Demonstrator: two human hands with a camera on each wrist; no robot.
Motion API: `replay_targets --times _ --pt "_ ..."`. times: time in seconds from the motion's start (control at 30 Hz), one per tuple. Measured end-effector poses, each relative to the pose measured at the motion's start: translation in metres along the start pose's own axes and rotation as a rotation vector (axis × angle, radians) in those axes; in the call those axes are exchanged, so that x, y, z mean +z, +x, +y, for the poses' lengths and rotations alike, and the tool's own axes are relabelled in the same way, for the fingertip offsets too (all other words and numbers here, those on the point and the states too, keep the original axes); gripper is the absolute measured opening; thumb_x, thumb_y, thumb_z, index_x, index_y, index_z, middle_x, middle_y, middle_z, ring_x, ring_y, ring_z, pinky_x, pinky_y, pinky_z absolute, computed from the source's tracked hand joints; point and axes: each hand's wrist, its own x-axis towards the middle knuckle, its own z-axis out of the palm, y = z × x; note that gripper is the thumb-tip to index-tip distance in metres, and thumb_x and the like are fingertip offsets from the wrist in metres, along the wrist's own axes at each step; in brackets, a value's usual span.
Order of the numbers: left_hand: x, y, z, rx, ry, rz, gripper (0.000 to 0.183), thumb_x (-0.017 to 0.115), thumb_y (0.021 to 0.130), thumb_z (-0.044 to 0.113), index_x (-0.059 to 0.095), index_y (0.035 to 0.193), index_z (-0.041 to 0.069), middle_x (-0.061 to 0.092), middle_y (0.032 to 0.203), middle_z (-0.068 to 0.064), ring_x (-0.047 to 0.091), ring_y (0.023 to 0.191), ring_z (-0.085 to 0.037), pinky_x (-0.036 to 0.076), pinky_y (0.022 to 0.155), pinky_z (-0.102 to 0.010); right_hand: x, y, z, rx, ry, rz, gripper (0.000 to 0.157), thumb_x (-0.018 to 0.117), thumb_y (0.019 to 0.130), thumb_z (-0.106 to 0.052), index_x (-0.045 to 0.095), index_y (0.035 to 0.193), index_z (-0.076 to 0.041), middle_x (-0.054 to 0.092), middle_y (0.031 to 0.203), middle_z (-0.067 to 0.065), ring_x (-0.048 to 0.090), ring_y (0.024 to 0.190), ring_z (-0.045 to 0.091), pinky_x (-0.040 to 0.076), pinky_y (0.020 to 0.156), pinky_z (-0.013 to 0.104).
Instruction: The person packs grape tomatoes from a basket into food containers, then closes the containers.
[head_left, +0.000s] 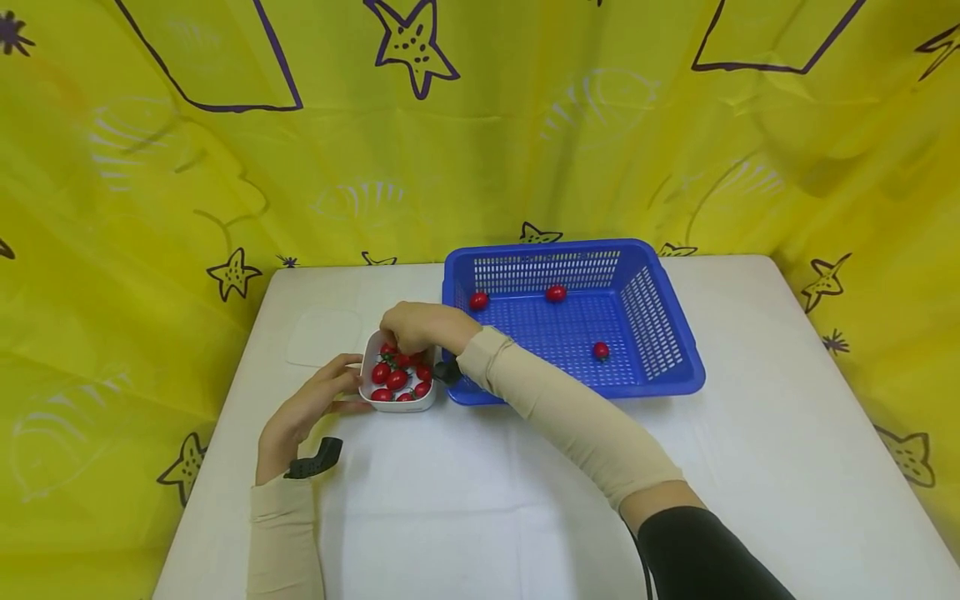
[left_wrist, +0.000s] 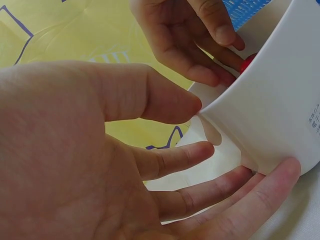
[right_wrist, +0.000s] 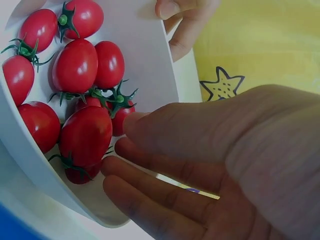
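A small white container (head_left: 400, 407) with several cherry tomatoes (head_left: 397, 380) in it stands left of the blue basket. My left hand (head_left: 318, 398) is at its left side. In the left wrist view, my thumb tip touches the rim and the other fingers extend along the outer wall, some touching it. My right hand (head_left: 423, 327) reaches over the far rim into the container. In the right wrist view, its thumb (right_wrist: 165, 127) and fingertips lie right beside the tomatoes (right_wrist: 86, 134), fingers fairly straight, with none enclosed between them. Some tomatoes have green stems.
The blue basket (head_left: 678, 321) stands right of the container, under my right forearm. Three loose tomatoes lie in it: one tomato (head_left: 478, 301) at the left, two farther right. A pale translucent lid (head_left: 322, 333) lies behind my left hand. A yellow curtain (head_left: 480, 167) hangs behind the white table.
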Motion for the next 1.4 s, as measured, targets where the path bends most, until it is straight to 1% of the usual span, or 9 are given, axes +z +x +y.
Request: replay_targets --times 0.2,0.37,0.47,0.7,0.83,0.93,1.07,1.23,1.4 --pt "0.000 0.000 -0.001 0.012 0.003 0.005 0.050 0.042 0.102 0.021 0.030 0.147 0.004 0.047 0.135 -0.027 0.068 0.103 -0.024 0.057 0.097 -0.040 0.001 -0.003 -0.001 -0.009 0.042 -0.023 0.029 0.062 0.086 0.003 0.068 0.113 -0.003 0.067 0.103 0.008 0.062 0.086 0.018 0.059 0.070 0.024" --pt "0.001 0.002 -0.003 0.013 0.004 0.007 0.048 0.041 0.102 0.019 0.031 0.147 0.004 0.047 0.135 -0.027 0.068 0.102 -0.022 0.058 0.095 -0.037 0.002 -0.004 0.001 0.011 -0.043 -0.064 0.027 0.066 0.086 -0.002 0.069 0.113 -0.007 0.067 0.106 0.005 0.059 0.092 0.017 0.057 0.074 0.021" --pt "0.001 0.003 -0.004 0.009 0.004 0.010 0.048 0.041 0.102 0.019 0.031 0.146 0.005 0.047 0.135 -0.027 0.068 0.102 -0.023 0.057 0.096 -0.037 0.002 -0.005 0.001 0.012 -0.067 -0.061 0.027 0.067 0.086 -0.002 0.069 0.112 -0.007 0.067 0.108 0.005 0.058 0.094 0.017 0.056 0.076 0.021" --pt "0.001 0.002 -0.002 -0.001 0.009 0.010 0.050 0.042 0.102 0.020 0.029 0.147 0.005 0.046 0.136 -0.027 0.068 0.104 -0.026 0.055 0.099 -0.041 0.002 -0.010 0.001 -0.011 -0.023 -0.048 0.027 0.065 0.085 0.000 0.070 0.111 -0.006 0.066 0.107 0.006 0.058 0.094 0.018 0.056 0.072 0.021" --pt "0.001 0.001 -0.001 0.014 -0.003 0.002 0.050 0.042 0.102 0.019 0.029 0.148 0.004 0.046 0.137 -0.028 0.066 0.108 -0.029 0.055 0.099 -0.043 0.002 -0.016 -0.001 -0.046 -0.010 -0.042 0.025 0.065 0.086 -0.002 0.070 0.110 -0.006 0.067 0.108 0.006 0.057 0.095 0.018 0.055 0.072 0.021" --pt "0.000 0.000 -0.001 0.021 -0.002 -0.003 0.050 0.042 0.102 0.019 0.029 0.148 0.003 0.045 0.139 -0.029 0.064 0.113 -0.031 0.055 0.099 -0.043 0.001 -0.021 -0.003 -0.075 0.007 -0.036 0.025 0.066 0.087 -0.004 0.070 0.112 -0.006 0.067 0.110 0.007 0.058 0.096 0.018 0.054 0.075 0.021" --pt "0.001 0.000 -0.002 0.012 0.011 0.003 0.049 0.041 0.102 0.020 0.030 0.147 0.004 0.045 0.140 -0.028 0.064 0.113 -0.030 0.055 0.099 -0.042 -0.002 -0.030 -0.003 -0.122 0.064 -0.021 0.025 0.066 0.089 -0.005 0.069 0.113 -0.005 0.068 0.110 0.007 0.059 0.098 0.018 0.055 0.079 0.021" --pt "0.001 0.000 -0.001 0.018 -0.002 0.002 0.050 0.042 0.102 0.020 0.031 0.147 0.003 0.046 0.139 -0.029 0.064 0.112 -0.029 0.055 0.099 -0.043 -0.008 -0.045 0.004 -0.201 0.144 0.033 0.021 0.066 0.090 -0.009 0.069 0.111 -0.009 0.069 0.112 0.008 0.061 0.101 0.017 0.055 0.084 0.023" --pt "0.001 0.001 -0.001 0.016 0.003 0.003 0.050 0.042 0.102 0.019 0.030 0.147 0.003 0.045 0.139 -0.029 0.065 0.111 -0.029 0.056 0.098 -0.043 -0.014 -0.057 0.013 -0.224 0.200 0.072 0.018 0.066 0.092 -0.013 0.068 0.110 -0.012 0.069 0.113 0.005 0.063 0.106 0.015 0.055 0.091 0.024"
